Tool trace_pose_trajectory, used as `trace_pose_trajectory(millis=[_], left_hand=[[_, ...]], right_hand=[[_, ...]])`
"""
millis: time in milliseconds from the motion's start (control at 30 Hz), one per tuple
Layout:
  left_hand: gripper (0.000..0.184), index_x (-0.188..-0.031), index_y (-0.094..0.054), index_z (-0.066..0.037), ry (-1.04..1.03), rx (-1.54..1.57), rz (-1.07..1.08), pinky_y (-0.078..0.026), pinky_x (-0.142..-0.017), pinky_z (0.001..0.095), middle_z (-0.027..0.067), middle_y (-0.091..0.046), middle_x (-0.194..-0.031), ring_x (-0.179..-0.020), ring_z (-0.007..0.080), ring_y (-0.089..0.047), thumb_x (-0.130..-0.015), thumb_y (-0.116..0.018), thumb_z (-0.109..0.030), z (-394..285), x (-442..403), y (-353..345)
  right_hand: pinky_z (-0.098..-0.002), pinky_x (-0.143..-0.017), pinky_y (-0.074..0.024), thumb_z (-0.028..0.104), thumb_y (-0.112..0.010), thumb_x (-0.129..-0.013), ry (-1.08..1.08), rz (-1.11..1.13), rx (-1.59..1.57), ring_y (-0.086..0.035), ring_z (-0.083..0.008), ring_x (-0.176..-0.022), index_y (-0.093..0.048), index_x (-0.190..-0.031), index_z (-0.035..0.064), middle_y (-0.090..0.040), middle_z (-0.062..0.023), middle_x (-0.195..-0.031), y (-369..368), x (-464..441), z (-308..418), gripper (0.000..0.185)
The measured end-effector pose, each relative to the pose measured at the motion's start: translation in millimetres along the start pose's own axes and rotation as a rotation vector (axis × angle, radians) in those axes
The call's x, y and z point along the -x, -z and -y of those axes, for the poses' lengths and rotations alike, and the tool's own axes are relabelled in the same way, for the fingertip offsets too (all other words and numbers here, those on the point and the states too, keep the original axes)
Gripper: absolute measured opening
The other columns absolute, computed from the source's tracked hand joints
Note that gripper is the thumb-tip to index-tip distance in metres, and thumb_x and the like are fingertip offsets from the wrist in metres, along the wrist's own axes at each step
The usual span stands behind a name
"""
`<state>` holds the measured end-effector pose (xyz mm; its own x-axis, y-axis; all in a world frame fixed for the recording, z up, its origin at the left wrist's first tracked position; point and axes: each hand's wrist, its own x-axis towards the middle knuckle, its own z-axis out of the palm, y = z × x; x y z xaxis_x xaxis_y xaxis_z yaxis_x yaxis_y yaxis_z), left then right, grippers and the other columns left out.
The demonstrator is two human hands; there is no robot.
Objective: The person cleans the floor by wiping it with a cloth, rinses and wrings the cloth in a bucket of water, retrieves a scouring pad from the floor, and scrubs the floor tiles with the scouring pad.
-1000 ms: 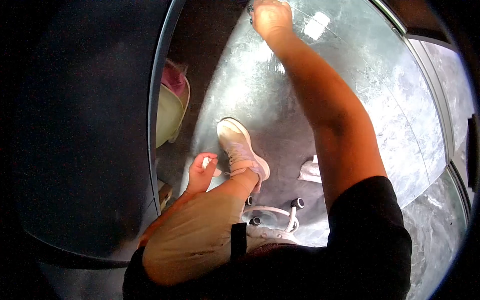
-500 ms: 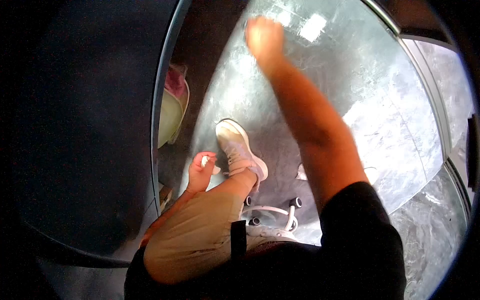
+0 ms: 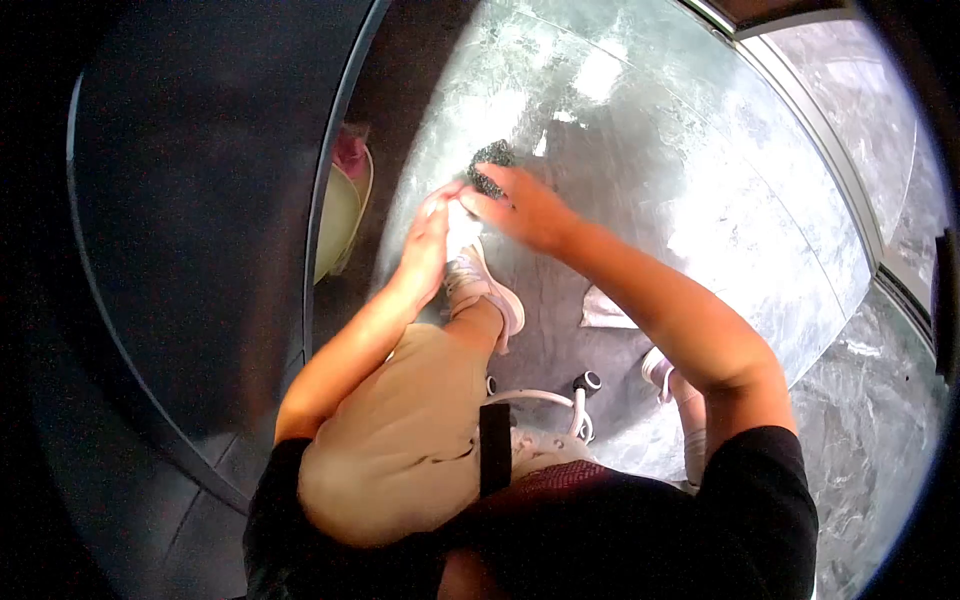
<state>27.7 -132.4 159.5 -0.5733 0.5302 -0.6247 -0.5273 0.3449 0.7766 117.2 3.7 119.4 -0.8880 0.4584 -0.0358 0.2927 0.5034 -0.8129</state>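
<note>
My right hand point(image 3: 530, 208) is above the floor past my raised shoe, its thumb and fingers curled around a dark, speckled, rough-looking object point(image 3: 491, 160). My left hand point(image 3: 430, 238) is close beside it, fingers extended upward along a soft white piece point(image 3: 462, 229) that looks like tissue or cloth. The two hands nearly meet at the fingertips; whether they touch is unclear from the blur. Directly below the white piece is my light laced shoe point(image 3: 478, 285), its toe partly hidden.
A dark curved-edged panel point(image 3: 200, 250) fills the left side. Beyond its edge stands a pale bin point(image 3: 342, 225) with a pink bag. White chair legs with casters point(image 3: 587, 383) are below me. A white item point(image 3: 606, 308) lies on the grey floor point(image 3: 640, 150); my other shoe point(image 3: 657, 372) is near it.
My right hand, a fist farther out, has come back toward my left hand and now holds the dark speckled object. My left hand has moved forward past the shoe with the white piece.
</note>
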Motion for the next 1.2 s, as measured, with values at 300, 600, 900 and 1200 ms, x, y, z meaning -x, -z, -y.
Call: trace_pose_trajectory(millis=[300, 600, 900, 1200], left_hand=[[0.056, -0.135, -0.03, 0.001, 0.021, -0.827, 0.602, -0.019, -0.108, 0.0374, 0.0142, -0.03, -0.142, -0.132, 0.0208, -0.026, -0.093, -0.041, -0.034, -0.4, 20.1, -61.5], [0.057, -0.129, -0.032, 0.012, -0.352, -1.546, -0.01, -0.017, -0.109, 0.04, 0.0317, -0.025, -0.137, -0.129, 0.0439, -0.02, -0.088, -0.045, -0.027, 84.6, -71.2, -37.2], [0.053, -0.13, -0.034, 0.005, -0.769, -1.61, -0.235, -0.018, -0.108, 0.0451, 0.0241, -0.029, -0.138, -0.13, 0.0386, -0.023, -0.089, -0.047, -0.024, 112.0, -107.5, -63.1], [0.051, -0.126, -0.04, 0.003, -0.741, -1.757, -0.074, -0.021, -0.107, 0.0432, 0.0201, -0.035, -0.136, -0.129, 0.0343, -0.029, -0.082, -0.054, -0.02, 80.6, -108.9, -74.6]], right_hand=[[-0.0245, -0.072, -0.0422, 0.017, -0.041, -0.086, -0.743, 0.034, -0.497, -0.053, -0.0116, -0.084, -0.05, -0.124, 0.0123, -0.059, -0.0019, -0.099, 257.6, 122.5, 1.4, 0.04], [-0.022, -0.048, -0.0345, 0.028, -0.052, -0.088, -1.199, -1.108, -0.585, -0.047, -0.0063, -0.059, -0.057, -0.093, 0.0137, -0.051, 0.0057, -0.07, 245.5, 394.3, -134.3, 0.016], [-0.0206, -0.044, -0.0378, 0.021, -0.052, -0.081, -1.565, -0.877, -0.841, -0.053, -0.0091, -0.067, -0.049, -0.124, 0.018, -0.057, 0.0, -0.089, 201.1, 499.6, -134.7, 0.043], [-0.0216, -0.043, -0.0369, 0.014, -0.05, -0.083, -1.308, -0.802, -0.939, -0.052, -0.0089, -0.064, -0.046, -0.126, 0.0096, -0.056, -0.0018, -0.091, 208.9, 437.0, -119.8, 0.043]])
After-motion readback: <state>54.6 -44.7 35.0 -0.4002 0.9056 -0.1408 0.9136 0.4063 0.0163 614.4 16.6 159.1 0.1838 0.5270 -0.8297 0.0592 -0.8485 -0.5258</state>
